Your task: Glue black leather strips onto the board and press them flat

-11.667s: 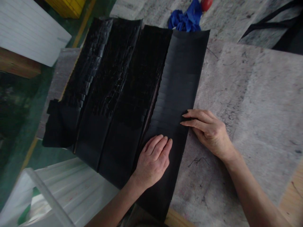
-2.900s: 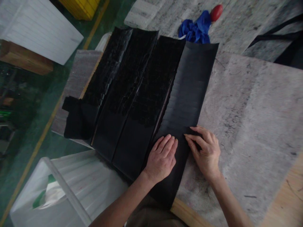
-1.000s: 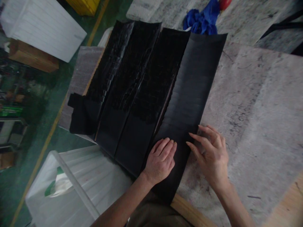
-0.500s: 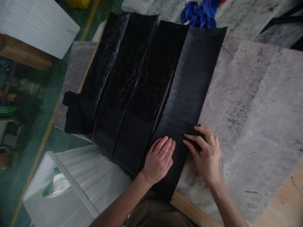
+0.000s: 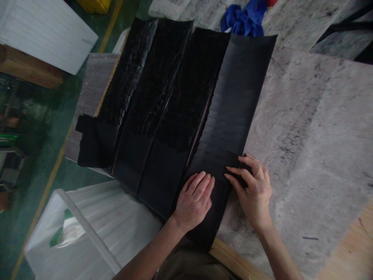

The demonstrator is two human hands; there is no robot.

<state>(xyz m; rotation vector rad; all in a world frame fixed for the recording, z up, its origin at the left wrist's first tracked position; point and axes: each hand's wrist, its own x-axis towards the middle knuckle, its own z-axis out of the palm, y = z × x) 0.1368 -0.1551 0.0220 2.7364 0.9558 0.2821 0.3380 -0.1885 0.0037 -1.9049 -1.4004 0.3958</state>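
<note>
Matte black strip [image 5: 236,93] lies at the right-hand side of a row of glossy black strips [image 5: 186,97], its right edge over a grey, fibre-flecked covering [image 5: 314,128]. Left hand [image 5: 190,206]: flattened on the strip's near part, fingers together, holding nothing visible. Right hand [image 5: 258,194]: thumb and forefinger narrowly spaced at the strip's surface near its right edge, other fingers curled; too dim to tell whether a thin piece is pinched between them. Risks, as judged: light pressure from the left palm could let the strip skew if the right fingers drag sideways; a tug at one overlapping crosswise layer could ruck or misalign its neighbours; the left palm sliding could carry the lower layers along. Long axis: diagonal, from the near end by the person's lap up and rightward to the far end, which points toward the blue cloth [image 5: 243,19] and sits just beside it.
</note>
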